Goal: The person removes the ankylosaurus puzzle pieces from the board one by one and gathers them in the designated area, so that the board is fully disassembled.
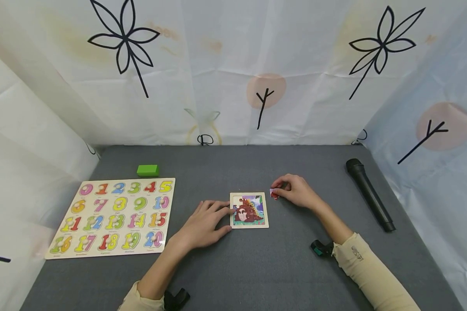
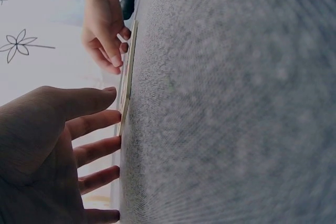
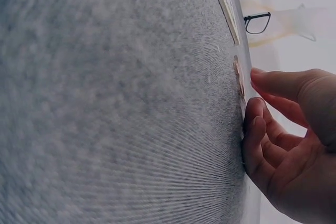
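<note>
Left hand (image 1: 206,224) against square puzzle (image 1: 250,211)

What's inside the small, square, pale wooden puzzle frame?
Inside the frame: a colourful picture of a reddish-brown spiky creature, with a pale patch upper left. The left hand hides part of the frame's edge.
</note>
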The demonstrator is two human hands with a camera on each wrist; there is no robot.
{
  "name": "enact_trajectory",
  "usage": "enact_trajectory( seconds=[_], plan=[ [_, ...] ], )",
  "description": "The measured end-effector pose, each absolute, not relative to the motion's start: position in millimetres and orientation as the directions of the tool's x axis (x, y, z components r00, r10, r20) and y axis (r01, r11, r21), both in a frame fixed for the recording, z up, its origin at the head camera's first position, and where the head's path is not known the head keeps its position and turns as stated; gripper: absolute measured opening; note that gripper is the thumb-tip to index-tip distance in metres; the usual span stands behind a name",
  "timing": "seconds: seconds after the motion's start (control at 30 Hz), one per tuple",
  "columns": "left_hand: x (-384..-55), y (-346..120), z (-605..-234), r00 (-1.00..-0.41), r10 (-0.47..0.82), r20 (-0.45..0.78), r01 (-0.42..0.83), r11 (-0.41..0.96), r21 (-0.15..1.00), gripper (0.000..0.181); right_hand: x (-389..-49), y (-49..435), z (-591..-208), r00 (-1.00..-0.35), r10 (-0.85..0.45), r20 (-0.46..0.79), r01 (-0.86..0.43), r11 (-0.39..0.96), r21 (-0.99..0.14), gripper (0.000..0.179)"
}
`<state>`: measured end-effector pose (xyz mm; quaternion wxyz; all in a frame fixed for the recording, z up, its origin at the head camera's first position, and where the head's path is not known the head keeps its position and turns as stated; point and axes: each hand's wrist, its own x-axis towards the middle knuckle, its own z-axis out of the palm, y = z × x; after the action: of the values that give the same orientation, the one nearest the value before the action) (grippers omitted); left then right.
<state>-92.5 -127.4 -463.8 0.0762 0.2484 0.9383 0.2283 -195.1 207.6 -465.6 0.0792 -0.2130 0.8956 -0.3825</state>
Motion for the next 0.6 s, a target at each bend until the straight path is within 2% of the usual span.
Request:
enact_trajectory(
  seconds=[0.6],
  plan=[
    [-91,-124,-463,-0.876,0.482,-0.020,0.422,0.787,0.450,0.050,-182,193,-454,-0.879,-0.476,-0.006,-0.281,0.528,-0.801,0.020]
  ],
)
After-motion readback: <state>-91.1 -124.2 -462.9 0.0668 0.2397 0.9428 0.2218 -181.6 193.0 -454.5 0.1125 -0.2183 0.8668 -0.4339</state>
